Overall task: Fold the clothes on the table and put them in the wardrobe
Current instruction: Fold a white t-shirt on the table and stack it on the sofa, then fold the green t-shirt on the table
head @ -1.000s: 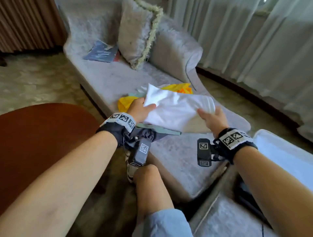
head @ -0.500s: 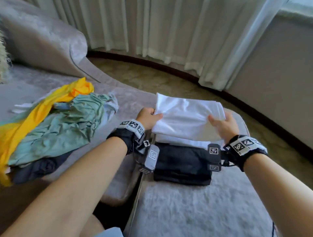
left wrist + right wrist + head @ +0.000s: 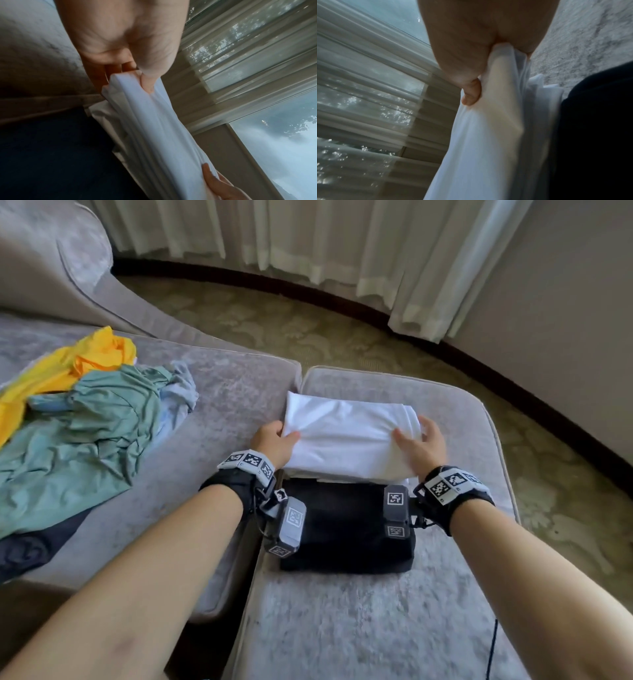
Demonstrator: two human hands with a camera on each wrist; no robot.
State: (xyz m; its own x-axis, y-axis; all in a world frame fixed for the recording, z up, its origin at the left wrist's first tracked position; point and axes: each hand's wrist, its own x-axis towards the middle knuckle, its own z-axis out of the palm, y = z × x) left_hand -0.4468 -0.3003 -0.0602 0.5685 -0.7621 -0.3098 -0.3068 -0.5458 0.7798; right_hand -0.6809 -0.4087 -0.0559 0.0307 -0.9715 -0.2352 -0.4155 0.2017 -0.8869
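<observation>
A folded white garment (image 3: 346,436) lies between both hands over the grey ottoman (image 3: 455,412). My left hand (image 3: 275,441) pinches its left edge, thumb on top; in the left wrist view the fingers sit under the white garment (image 3: 150,121). My right hand (image 3: 419,445) grips its right end, thumb on top of the white garment (image 3: 488,135). Just under it lies another folded white piece (image 3: 342,477) on a folded black garment (image 3: 342,529). A heap of unfolded clothes sits at the left on the chaise: yellow (image 3: 78,361), green (image 3: 85,433), dark (image 3: 30,546).
The grey chaise (image 3: 233,392) meets the ottoman at a narrow gap. Patterned carpet (image 3: 308,326) runs beyond them to white curtains (image 3: 308,234) and a wall at the right. A thin black cable (image 3: 492,648) lies on the ottoman's near right.
Both hands carried the folded white garment from the chaise rightward to the ottoman and lowered it toward the folded stack. The view turned right with them.
</observation>
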